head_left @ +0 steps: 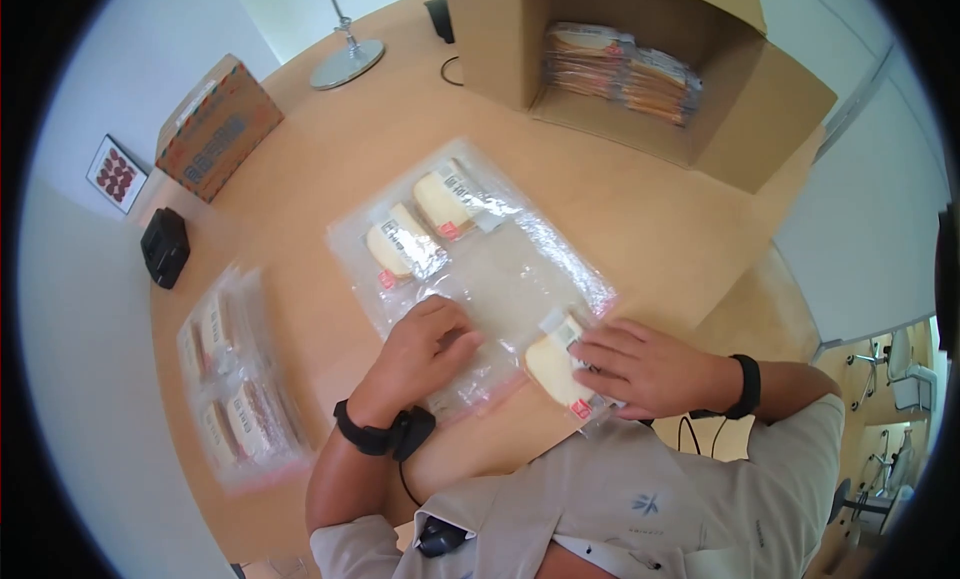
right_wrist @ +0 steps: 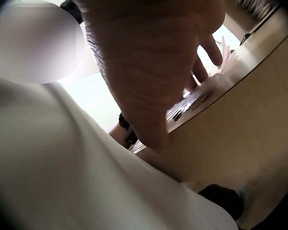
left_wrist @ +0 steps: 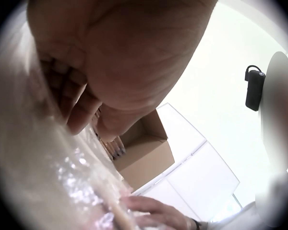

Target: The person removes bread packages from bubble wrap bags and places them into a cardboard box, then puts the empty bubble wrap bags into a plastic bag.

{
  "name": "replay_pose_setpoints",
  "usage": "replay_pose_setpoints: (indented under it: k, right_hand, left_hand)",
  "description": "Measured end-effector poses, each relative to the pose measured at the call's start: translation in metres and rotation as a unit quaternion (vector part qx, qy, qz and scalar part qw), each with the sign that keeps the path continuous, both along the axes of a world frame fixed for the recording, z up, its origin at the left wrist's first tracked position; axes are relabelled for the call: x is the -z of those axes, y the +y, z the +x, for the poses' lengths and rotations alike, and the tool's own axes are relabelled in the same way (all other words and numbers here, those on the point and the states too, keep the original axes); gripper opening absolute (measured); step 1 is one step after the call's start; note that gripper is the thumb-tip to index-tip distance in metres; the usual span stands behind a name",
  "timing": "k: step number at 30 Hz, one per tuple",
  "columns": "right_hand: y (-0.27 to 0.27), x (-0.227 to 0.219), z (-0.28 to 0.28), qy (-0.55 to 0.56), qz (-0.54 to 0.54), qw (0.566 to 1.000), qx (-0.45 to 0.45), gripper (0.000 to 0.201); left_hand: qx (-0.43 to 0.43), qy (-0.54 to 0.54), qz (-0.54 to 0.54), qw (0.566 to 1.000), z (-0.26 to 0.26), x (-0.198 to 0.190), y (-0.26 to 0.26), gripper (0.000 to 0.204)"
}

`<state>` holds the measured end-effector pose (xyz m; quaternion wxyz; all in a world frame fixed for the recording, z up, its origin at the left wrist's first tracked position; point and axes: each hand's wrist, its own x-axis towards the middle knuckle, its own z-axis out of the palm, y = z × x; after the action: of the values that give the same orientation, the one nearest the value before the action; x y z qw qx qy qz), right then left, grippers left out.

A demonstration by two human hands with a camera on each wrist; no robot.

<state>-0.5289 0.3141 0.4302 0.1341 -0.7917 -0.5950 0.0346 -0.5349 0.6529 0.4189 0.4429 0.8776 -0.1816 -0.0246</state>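
A large clear plastic bag (head_left: 500,269) lies flat on the table. Two packets of pale sliced food, one (head_left: 402,243) beside another (head_left: 447,199), lie at its far end. At the near right corner is a third packet (head_left: 556,367); the right hand (head_left: 645,367) rests on its right side with fingers loosely extended. The left hand (head_left: 425,349) is over the bag's near left part, fingers relaxed and bent, holding nothing visible. In the left wrist view the left hand (left_wrist: 120,57) is close above the plastic. The right hand (right_wrist: 149,62) hides most of its contact in the right wrist view.
Filled clear bags (head_left: 240,379) are stacked at the left. An open cardboard box (head_left: 620,129) with many packets stands at the back right. A smaller carton (head_left: 220,129), a black device (head_left: 165,247) and a metal stand base (head_left: 347,65) are farther back.
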Motion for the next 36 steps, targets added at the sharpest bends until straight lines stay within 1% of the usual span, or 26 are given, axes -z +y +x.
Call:
replay_pose_setpoints:
  k: [2,3,5,6,8,9,10,11,12,14,16,18,20,21,22,24,25,26,27,28,29,30,32,33,35,36]
  right_hand:
    - [-0.016,0.006,-0.005,-0.098,-0.019,0.995,-0.022,0.049]
    - [-0.022,0.01,-0.009,-0.097,-0.023,0.995,-0.011,0.049]
    - [-0.032,0.015,-0.013,-0.122,0.048,0.991,0.005,0.043]
    - [-0.038,0.012,-0.012,-0.125,0.045,0.991,0.011,0.043]
    - [-0.047,0.0,-0.006,-0.056,0.115,0.989,0.08,0.031]
    - [-0.05,-0.011,0.002,-0.067,0.184,0.971,0.135,0.024]
    - [-0.054,-0.024,0.013,-0.079,0.253,0.946,0.188,0.017]
    - [-0.056,-0.035,0.027,-0.034,0.293,0.916,0.273,0.013]
    - [-0.057,-0.047,0.045,0.011,0.331,0.875,0.353,0.013]
    - [-0.056,-0.055,0.1,0.05,0.395,0.781,0.481,0.016]
    - [-0.055,-0.075,0.159,0.234,0.484,0.713,0.449,0.02]
    - [-0.055,-0.074,0.23,0.245,0.545,0.686,0.415,0.02]
    - [-0.049,-0.082,0.284,0.231,0.561,0.684,0.405,0.02]
    - [-0.044,-0.086,0.306,0.22,0.573,0.678,0.405,0.019]
    - [-0.039,-0.089,0.323,0.215,0.576,0.682,0.396,0.019]
    - [-0.028,-0.093,0.354,0.195,0.545,0.686,0.441,0.023]
    - [-0.025,-0.09,0.374,0.187,0.526,0.678,0.478,0.027]
    - [-0.023,-0.082,0.398,0.185,0.526,0.681,0.475,0.027]
    - [-0.023,-0.072,0.423,0.086,0.449,0.704,0.544,0.03]
    - [-0.017,-0.073,0.423,-0.014,0.361,0.711,0.603,0.034]
    - [-0.015,-0.072,0.421,-0.127,0.272,0.719,0.627,0.04]
    - [-0.016,-0.071,0.418,-0.127,0.27,0.72,0.627,0.04]
    - [-0.003,-0.09,0.375,-0.124,0.08,0.759,0.634,0.046]
    - [-0.002,-0.086,0.368,-0.123,0.076,0.759,0.634,0.046]
    - [0.001,-0.082,0.356,-0.292,0.16,0.79,0.515,0.047]
    - [0.003,-0.077,0.348,-0.294,0.158,0.79,0.514,0.047]
  left_hand:
    - [0.005,-0.002,-0.002,1.0,0.004,0.002,0.0,0.014]
    - [0.001,0.0,0.0,1.0,0.004,0.004,0.0,0.014]
    - [0.003,0.002,0.008,1.0,0.005,0.003,-0.001,0.013]
    - [-0.008,0.004,0.019,1.0,0.005,0.004,-0.002,0.012]
    - [-0.014,0.007,0.004,1.0,0.003,0.004,-0.006,0.012]
    - [-0.025,0.013,-0.01,1.0,0.002,0.003,-0.006,0.011]
    - [-0.02,0.008,-0.007,1.0,0.002,0.004,-0.006,0.011]
    - [-0.021,0.007,-0.006,1.0,0.002,0.006,-0.006,0.011]
    - [-0.023,0.005,-0.004,1.0,0.003,0.007,-0.006,0.01]
    - [-0.021,-0.003,-0.006,1.0,0.002,0.005,-0.007,0.01]
    - [-0.026,-0.013,-0.008,1.0,0.002,0.004,-0.007,0.01]
    - [-0.004,-0.035,0.015,0.999,0.002,0.005,-0.005,0.009]
    - [-0.008,-0.055,0.017,0.998,0.002,0.006,-0.003,0.008]
    - [-0.005,-0.049,0.022,0.999,0.002,0.007,-0.002,0.009]
    - [-0.001,-0.043,0.026,0.999,0.003,0.007,-0.001,0.009]
    - [-0.002,-0.045,0.034,0.998,0.002,0.002,-0.001,0.01]
    - [-0.004,-0.036,0.028,0.999,0.001,0.003,-0.001,0.01]
    - [-0.005,-0.027,0.021,0.999,0.003,0.002,0.0,0.009]
    - [-0.007,-0.028,0.02,0.999,0.003,0.001,0.0,0.009]
    - [-0.006,-0.026,0.025,0.999,0.003,0.001,0.0,0.009]
    - [-0.004,-0.024,0.029,0.999,0.004,0.001,0.0,0.009]
    - [-0.004,-0.022,0.027,0.999,0.005,0.003,0.001,0.009]
    - [0.017,-0.051,0.035,0.998,0.007,0.007,0.004,0.011]
    - [0.017,-0.049,0.033,0.998,0.007,0.008,0.005,0.011]
    - [0.012,-0.038,0.024,0.999,0.007,0.007,0.005,0.011]
    - [0.011,-0.038,0.021,0.999,0.008,0.007,0.005,0.011]
